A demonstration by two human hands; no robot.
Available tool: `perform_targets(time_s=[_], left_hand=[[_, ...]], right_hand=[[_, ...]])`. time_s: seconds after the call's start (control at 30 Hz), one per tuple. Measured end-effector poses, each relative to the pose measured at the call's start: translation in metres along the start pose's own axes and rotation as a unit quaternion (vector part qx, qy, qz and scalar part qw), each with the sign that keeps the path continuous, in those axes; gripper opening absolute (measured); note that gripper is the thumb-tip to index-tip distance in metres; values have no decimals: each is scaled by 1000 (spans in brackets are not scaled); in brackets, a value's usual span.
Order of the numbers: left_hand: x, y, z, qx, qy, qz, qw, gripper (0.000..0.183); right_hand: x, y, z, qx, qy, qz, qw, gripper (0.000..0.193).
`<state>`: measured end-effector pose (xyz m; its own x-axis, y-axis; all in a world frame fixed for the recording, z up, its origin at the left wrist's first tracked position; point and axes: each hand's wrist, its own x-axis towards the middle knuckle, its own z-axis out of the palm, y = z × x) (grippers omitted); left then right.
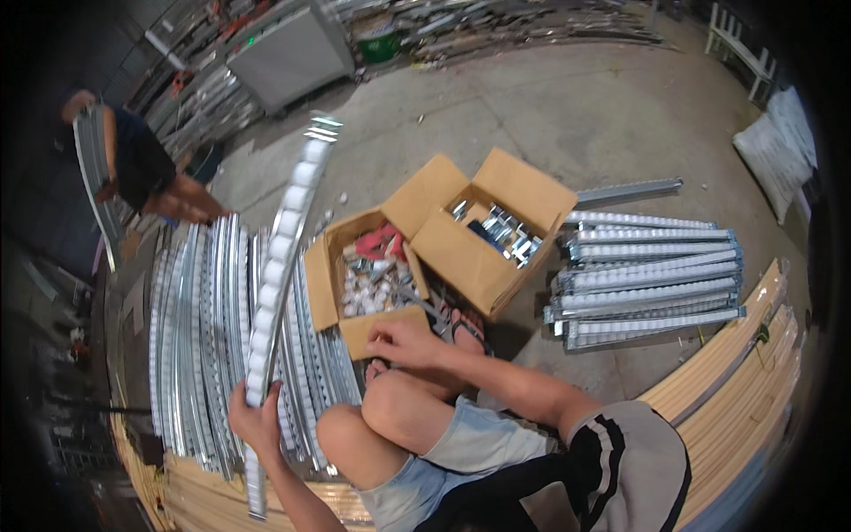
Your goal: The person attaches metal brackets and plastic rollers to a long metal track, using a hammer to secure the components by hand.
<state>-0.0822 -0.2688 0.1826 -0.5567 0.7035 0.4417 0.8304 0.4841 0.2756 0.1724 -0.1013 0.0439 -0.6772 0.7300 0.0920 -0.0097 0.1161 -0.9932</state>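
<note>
A long metal roller track (282,239) with a row of white wheels stands tilted in front of me, its far end raised. My left hand (254,417) is wrapped round its lower part. Over the front flap of an open cardboard box (321,291), my right hand (403,344) has its fingers curled; whatever they pinch, if anything, is too small to make out. That box contains loose white wheels (368,288) and a red item (377,244). Beside it, a second cardboard box (452,257) holds shiny metal brackets (510,232).
Many similar metal tracks (199,337) lie at my left. Stacked roller tracks (651,275) lie at right, near wrapped pale yellow lengths (736,355). A person (146,155) carries metal strips at far left. A grey cabinet (292,58) and white sack (780,146) stand farther off.
</note>
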Motion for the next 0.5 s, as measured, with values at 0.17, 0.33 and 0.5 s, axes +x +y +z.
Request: perform_targets(time_s=[0.17, 0.33, 0.5], left_hand=[[60, 126, 27, -120, -63, 99, 986, 54], [73, 292, 41, -282, -208, 215, 911, 51], [52, 404, 39, -397, -344, 289, 800, 53]], right_hand=[[8, -10, 65, 60, 26, -34, 997, 48], [39, -61, 69, 85, 323, -152, 930, 64], [54, -61, -6, 228, 441, -61, 866, 62]])
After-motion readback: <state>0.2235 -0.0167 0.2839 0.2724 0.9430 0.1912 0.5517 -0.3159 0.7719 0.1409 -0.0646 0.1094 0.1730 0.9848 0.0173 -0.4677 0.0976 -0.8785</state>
